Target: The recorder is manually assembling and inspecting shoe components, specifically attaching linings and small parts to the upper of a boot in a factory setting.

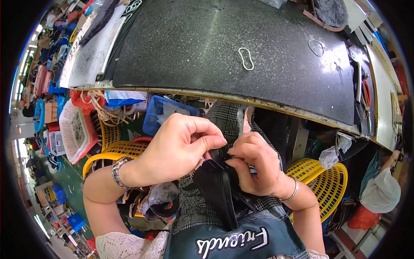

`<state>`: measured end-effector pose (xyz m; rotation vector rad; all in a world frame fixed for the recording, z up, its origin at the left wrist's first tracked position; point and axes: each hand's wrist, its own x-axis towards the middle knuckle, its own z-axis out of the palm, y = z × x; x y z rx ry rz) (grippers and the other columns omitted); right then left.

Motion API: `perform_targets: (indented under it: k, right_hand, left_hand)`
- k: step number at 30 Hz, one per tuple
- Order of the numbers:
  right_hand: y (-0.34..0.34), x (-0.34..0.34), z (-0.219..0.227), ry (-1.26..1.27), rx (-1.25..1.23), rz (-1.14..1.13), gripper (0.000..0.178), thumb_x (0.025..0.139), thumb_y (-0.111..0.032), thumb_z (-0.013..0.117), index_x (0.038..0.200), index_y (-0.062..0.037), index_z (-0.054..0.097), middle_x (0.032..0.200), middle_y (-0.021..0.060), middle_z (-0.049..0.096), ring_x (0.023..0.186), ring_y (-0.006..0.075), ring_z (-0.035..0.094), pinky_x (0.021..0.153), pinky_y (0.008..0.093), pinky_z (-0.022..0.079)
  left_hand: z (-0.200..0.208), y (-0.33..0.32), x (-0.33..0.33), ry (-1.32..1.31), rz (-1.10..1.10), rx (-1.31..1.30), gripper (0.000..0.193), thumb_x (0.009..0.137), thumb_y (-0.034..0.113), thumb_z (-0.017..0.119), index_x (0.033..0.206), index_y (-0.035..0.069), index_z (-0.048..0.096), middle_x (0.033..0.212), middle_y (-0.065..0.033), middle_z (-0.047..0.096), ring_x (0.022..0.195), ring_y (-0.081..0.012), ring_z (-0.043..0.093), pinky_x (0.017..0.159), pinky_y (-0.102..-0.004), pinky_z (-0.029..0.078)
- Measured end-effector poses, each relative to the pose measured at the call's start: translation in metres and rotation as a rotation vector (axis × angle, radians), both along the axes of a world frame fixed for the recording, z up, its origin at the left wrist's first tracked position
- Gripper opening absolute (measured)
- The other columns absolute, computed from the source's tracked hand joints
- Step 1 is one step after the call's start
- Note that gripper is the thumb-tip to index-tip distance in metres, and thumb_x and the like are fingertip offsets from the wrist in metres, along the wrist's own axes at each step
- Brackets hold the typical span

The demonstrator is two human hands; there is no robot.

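A black fabric piece (213, 187) with a zipper-like seam running down it hangs over my lap. My left hand (174, 149), a metal watch band on its wrist, pinches the upper edge of that piece between thumb and fingers. Close beside it, my right hand (256, 166) has its fingers curled and thumb pressed in at the other side of the same edge. The exact spot between the fingertips is partly hidden. Below lies my dark green apron (185, 241), with checked grey cloth (185, 203) over my legs.
A dark speckled worktable (185, 52) spans the far side, with a pale rubber band (246, 58) on it. Yellow plastic baskets (336, 190) stand at both sides. A blue basket (151, 125) sits under the table edge, near a white-and-pink basket (75, 131). Scissors (366, 93) lie far right.
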<state>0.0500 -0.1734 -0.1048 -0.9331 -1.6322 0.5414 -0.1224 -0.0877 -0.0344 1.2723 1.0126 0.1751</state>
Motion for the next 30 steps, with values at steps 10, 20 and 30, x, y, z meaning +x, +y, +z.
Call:
perform_targets:
  k: [10, 20, 30]
  right_hand:
    - [0.002, 0.004, -0.007, -0.076, 0.156, -0.021, 0.03, 0.067, 0.011, 0.07, 0.091, 0.0031, 0.054, 0.073, 0.0111, 0.057, 0.058, 0.0247, 0.052, 0.054, 0.0355, 0.045]
    - [0.002, 0.001, 0.005, -0.006, -0.06, -0.052, 0.026, 0.07, 0.009, 0.07, 0.091, 0.0027, 0.056, 0.074, 0.0105, 0.06, 0.061, 0.0238, 0.053, 0.057, 0.0344, 0.045]
    - [0.005, -0.004, -0.01, -0.016, 0.151, -0.03, 0.028, 0.063, 0.015, 0.065, 0.089, 0.008, 0.056, 0.074, 0.0126, 0.057, 0.06, 0.027, 0.051, 0.055, 0.0373, 0.046]
  left_hand:
    - [0.004, -0.002, 0.005, -0.002, -0.005, -0.039, 0.01, 0.09, 0.006, 0.065, 0.089, -0.004, 0.067, 0.074, -0.001, 0.065, 0.064, -0.004, 0.06, 0.055, -0.0182, 0.048]
    - [-0.001, -0.003, 0.004, -0.05, 0.022, -0.02, 0.009, 0.09, 0.006, 0.065, 0.089, -0.003, 0.068, 0.073, 0.0009, 0.064, 0.062, -0.0004, 0.054, 0.052, -0.0167, 0.042]
    - [0.001, 0.0, 0.003, -0.036, 0.017, -0.124, 0.011, 0.09, 0.008, 0.067, 0.086, -0.002, 0.068, 0.069, 0.0018, 0.062, 0.059, 0.0003, 0.052, 0.05, -0.0162, 0.04]
